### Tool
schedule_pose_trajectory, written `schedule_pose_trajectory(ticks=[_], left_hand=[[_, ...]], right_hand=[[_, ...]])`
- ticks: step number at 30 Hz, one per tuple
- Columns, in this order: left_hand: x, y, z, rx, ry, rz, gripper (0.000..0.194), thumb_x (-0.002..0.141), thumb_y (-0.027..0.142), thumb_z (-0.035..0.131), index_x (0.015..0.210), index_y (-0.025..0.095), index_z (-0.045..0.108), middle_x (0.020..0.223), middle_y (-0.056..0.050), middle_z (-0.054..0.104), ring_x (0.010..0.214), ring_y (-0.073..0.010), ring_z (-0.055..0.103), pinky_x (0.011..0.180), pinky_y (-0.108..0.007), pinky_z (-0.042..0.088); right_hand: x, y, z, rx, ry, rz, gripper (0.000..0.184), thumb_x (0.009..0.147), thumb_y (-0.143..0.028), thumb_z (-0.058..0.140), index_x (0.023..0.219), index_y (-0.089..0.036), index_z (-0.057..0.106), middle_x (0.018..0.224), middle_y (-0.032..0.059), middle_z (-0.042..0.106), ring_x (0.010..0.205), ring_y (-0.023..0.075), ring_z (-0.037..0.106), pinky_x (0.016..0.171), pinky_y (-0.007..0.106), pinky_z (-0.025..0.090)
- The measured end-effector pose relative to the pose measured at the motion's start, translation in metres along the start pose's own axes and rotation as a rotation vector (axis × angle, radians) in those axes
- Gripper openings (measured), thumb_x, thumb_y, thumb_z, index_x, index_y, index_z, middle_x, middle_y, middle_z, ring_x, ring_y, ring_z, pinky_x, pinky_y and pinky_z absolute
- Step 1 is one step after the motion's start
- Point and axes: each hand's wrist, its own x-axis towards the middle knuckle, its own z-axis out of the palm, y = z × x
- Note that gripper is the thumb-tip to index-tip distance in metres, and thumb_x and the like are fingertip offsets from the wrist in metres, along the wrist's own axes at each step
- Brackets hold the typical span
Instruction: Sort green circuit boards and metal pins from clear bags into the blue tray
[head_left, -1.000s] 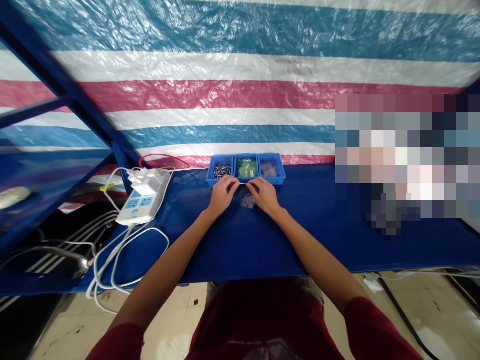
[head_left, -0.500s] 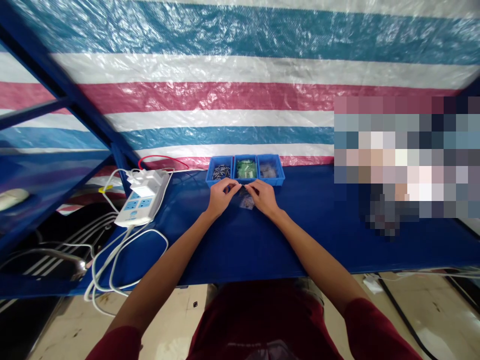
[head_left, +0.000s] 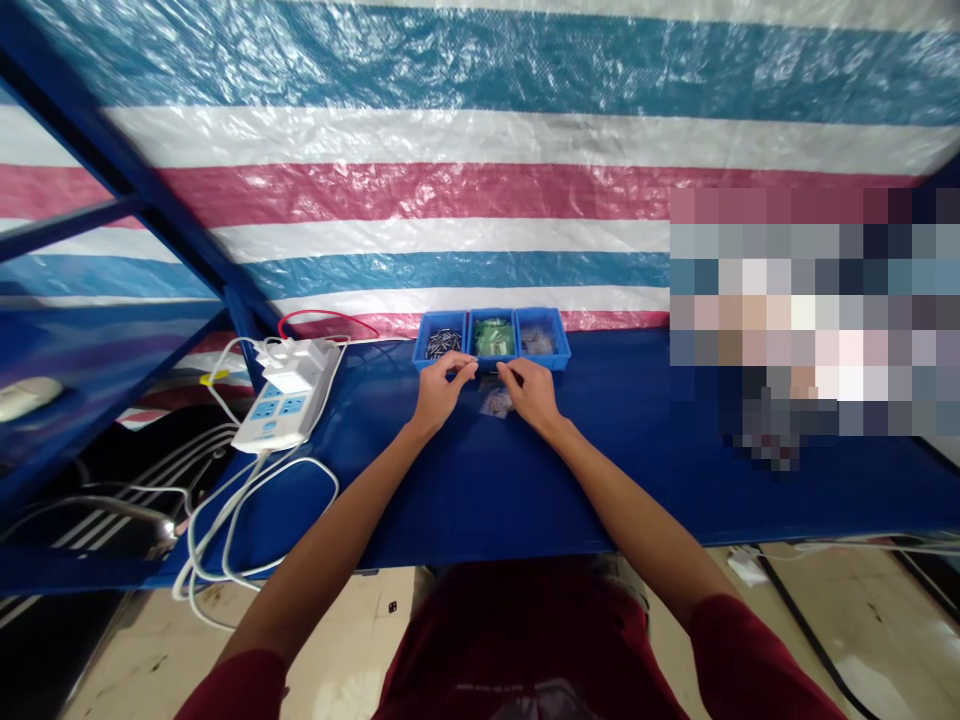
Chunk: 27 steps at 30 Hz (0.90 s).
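Observation:
My left hand [head_left: 445,392] and my right hand [head_left: 532,393] face each other in front of the blue bins, thumbs and forefingers pinched. Between and just below their fingertips is a small clear plastic bag [head_left: 496,403] with tiny parts inside; its top edge appears to be in both pinches, though the exact grip is too small to see. Behind my left hand stands a blue bin of metal screws or pins [head_left: 444,344]. The middle bin contains green-tinted packets [head_left: 493,337], and the right one holds clear plastic packets [head_left: 536,341].
A white power strip [head_left: 271,425] with plugged-in adapters sits to the left on the blue table [head_left: 480,500], its white cables [head_left: 225,540] looping over the front edge. A striped plastic sheet [head_left: 450,190] hangs behind. At the right is a pixelated area.
My fingertips have moved slightly apart, left hand to the left and right hand to the right. The small bag stays between them, and the bins have not moved.

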Motion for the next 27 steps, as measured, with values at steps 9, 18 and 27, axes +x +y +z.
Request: schedule_pose_trajectory(ticks=[9, 18, 27], left_hand=[[0.0022, -0.0031, -0.0041, 0.2, -0.067, 0.164, 0.028, 0.093, 0.041, 0.057, 0.093, 0.021, 0.076, 0.078, -0.005, 0.071, 0.079, -0.02, 0.063, 0.079, -0.034, 0.05], [-0.0009, 0.003, -0.0023, 0.152, -0.074, 0.014, 0.023, 0.089, 0.041, 0.06, 0.097, 0.02, 0.064, 0.062, 0.004, 0.063, 0.06, -0.0134, 0.059, 0.068, -0.025, 0.047], [-0.0007, 0.0056, -0.0015, 0.101, -0.085, 0.012, 0.023, 0.086, 0.041, 0.064, 0.093, 0.02, 0.061, 0.054, 0.006, 0.058, 0.053, -0.0121, 0.055, 0.066, -0.025, 0.046]], right_hand=[[0.0008, 0.0004, -0.0011, 0.018, 0.021, 0.018, 0.044, 0.099, -0.043, 0.04, 0.068, -0.019, 0.061, 0.068, 0.0045, 0.063, 0.063, 0.0165, 0.056, 0.063, 0.029, 0.04], [0.0002, -0.0026, 0.0003, 0.105, -0.048, 0.038, 0.034, 0.097, -0.042, 0.043, 0.095, -0.019, 0.068, 0.089, 0.0068, 0.071, 0.073, 0.0176, 0.062, 0.07, 0.029, 0.047], [-0.0009, -0.0052, -0.0016, 0.096, -0.169, -0.032, 0.032, 0.098, -0.042, 0.044, 0.091, -0.021, 0.068, 0.083, 0.005, 0.068, 0.075, 0.0172, 0.06, 0.07, 0.028, 0.044]])
